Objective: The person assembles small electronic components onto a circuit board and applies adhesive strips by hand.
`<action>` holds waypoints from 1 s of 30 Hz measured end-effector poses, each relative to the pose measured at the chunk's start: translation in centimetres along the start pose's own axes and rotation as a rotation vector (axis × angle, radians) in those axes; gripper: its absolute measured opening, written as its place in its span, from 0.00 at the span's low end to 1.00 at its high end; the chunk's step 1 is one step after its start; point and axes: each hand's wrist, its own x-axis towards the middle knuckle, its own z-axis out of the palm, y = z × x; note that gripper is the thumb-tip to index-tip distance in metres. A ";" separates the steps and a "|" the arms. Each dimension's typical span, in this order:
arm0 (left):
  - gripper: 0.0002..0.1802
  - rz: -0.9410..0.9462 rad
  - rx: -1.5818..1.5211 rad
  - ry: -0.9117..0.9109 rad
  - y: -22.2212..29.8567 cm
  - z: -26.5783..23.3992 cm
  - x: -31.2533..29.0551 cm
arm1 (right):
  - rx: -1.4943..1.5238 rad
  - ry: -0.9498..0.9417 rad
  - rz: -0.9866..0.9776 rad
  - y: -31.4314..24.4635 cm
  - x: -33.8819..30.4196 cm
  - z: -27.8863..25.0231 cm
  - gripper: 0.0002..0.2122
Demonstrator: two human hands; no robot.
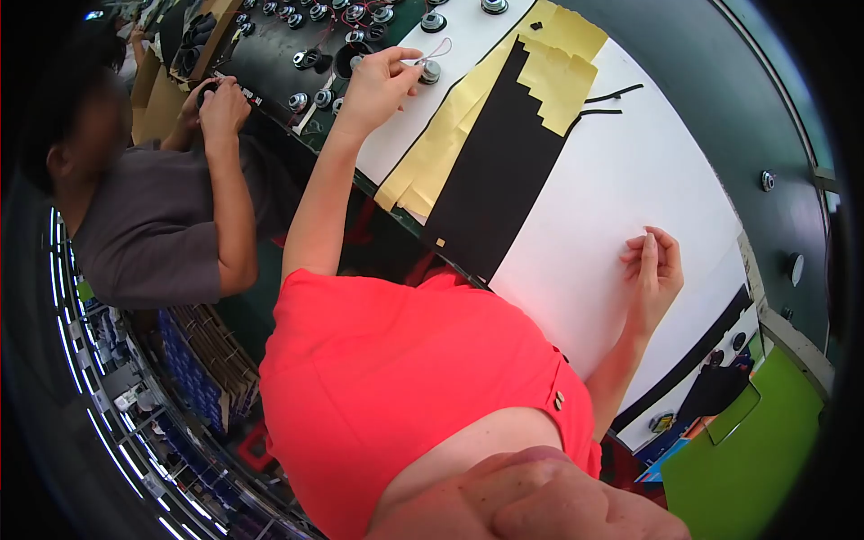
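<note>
At the far left of the white work surface, my left hand (378, 88) reaches out with its fingers closed at the edge of a small round speaker (430, 72). A thin looped wire (439, 49) rises beside those fingertips. My right hand (659, 270) is over the white sheet (576, 270), its thumb and fingers drawn together in a pinch. Anything between them is too small to make out. Between my hands lies a black adhesive foam sheet (490, 175) with a stepped edge, on yellow backing paper (558, 81). Thin black strips (612, 99) lie to its right.
Several speakers (299, 102) with wires cover the dark table (261, 63) at the far left. A co-worker (162, 207) sits at my left, handling a dark part. A green panel (747, 450) stands at the lower right, and a long black strip (688, 360) borders the sheet.
</note>
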 end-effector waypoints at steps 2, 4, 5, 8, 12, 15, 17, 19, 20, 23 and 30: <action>0.14 -0.047 -0.048 -0.011 -0.1 -0.1 -0.1 | 0.006 -0.010 0.000 0.1 -0.1 -0.1 0.06; 0.14 0.014 0.213 0.051 -0.7 0.1 -0.4 | 0.016 0.004 0.009 0.2 0.0 0.0 0.06; 0.14 0.076 0.472 0.111 -0.9 0.1 -0.5 | 0.019 0.002 0.008 0.3 0.0 -0.1 0.06; 0.13 0.241 0.593 0.246 -0.5 -0.5 -0.1 | -0.012 -0.004 -0.009 0.3 0.0 0.0 0.06; 0.12 0.585 0.951 0.458 -1.0 -2.1 3.4 | 0.018 -0.009 -0.006 0.3 0.0 -0.2 0.06; 0.16 0.471 1.145 0.358 -2.4 -2.2 5.6 | 0.021 -0.004 0.002 0.2 0.0 -0.1 0.06; 0.15 0.418 1.234 0.319 -3.0 -2.3 6.5 | 0.024 -0.003 0.008 0.2 0.0 0.0 0.06; 0.13 0.430 1.223 0.339 -3.3 -2.5 7.0 | 0.025 -0.007 0.001 0.2 -0.1 -0.1 0.06; 0.13 0.431 1.224 0.336 -3.5 -2.7 7.1 | 0.025 -0.007 0.004 0.2 -0.1 -0.1 0.06; 0.09 0.452 0.861 0.380 -4.2 -3.7 7.5 | 0.034 -0.001 0.013 0.3 0.0 0.0 0.06; 0.12 0.234 0.470 0.031 -2.5 -4.4 7.8 | 0.016 -0.009 -0.004 0.4 0.1 0.0 0.06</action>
